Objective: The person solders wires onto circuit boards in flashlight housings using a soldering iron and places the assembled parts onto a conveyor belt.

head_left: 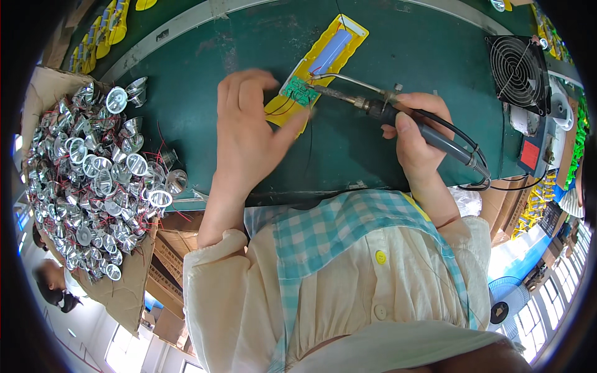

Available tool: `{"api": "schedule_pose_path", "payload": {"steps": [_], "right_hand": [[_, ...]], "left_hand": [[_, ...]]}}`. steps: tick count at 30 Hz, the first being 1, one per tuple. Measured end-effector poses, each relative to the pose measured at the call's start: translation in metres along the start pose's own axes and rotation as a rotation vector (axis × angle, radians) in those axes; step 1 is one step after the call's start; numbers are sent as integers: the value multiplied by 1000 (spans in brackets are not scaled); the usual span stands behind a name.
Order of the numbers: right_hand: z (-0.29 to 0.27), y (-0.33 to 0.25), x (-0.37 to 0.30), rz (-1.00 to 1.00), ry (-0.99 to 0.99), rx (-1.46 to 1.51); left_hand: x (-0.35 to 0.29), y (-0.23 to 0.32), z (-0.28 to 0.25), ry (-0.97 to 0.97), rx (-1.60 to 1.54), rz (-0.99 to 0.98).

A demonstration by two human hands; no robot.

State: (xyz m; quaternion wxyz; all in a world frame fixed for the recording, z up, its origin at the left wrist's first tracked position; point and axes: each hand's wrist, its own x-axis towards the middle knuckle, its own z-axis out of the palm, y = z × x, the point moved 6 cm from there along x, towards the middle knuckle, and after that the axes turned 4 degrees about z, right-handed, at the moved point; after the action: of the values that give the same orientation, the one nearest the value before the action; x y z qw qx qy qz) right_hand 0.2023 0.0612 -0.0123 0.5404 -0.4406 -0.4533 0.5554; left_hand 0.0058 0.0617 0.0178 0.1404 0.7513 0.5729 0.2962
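On the green bench lies a yellow plastic housing (288,117), slanting away to the upper right. Inside it sit a blue cylindrical battery (331,51) and a small green circuit board (299,91) with thin dark wires. My right hand (421,127) is closed round the grey handle of a soldering iron (435,137). A thin curved metal tube (353,79) runs beside the iron's shaft, and both tips are at the board. My left hand (247,124) is at the housing's near left side, thumb apart from the curled fingers. The thumb overlaps the near end; whether it touches is unclear.
A cardboard box (134,304) at the left is heaped with silver reflector cups (102,180) trailing red wires. A black fan (517,73) stands at the right. Several yellow housings (102,31) lie at the far left. A black cable (476,146) loops from the iron. Another person (59,286) is beyond the box.
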Motion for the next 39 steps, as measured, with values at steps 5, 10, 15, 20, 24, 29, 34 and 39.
{"api": "schedule_pose_path", "payload": {"steps": [5,10,15,20,24,29,34,39], "right_hand": [[-11,-13,4,-82,53,92],[-20,-19,3,-148,67,135],[-29,-24,2,-174,128,157],[-42,-23,5,-187,209,138],[-40,-25,6,-188,204,161],[-35,-23,7,-194,135,112],[-44,-22,5,-193,208,157],[-37,-25,6,-203,168,195]], "left_hand": [[6,10,17,-250,389,118],[64,-42,6,0,442,-136],[188,-87,15,-47,453,-387],[246,-95,41,15,484,-84],[218,-173,-52,217,840,-485],[183,-240,-73,75,741,-622],[95,-94,-42,279,484,-214],[-3,-4,7,57,132,-124]]}}
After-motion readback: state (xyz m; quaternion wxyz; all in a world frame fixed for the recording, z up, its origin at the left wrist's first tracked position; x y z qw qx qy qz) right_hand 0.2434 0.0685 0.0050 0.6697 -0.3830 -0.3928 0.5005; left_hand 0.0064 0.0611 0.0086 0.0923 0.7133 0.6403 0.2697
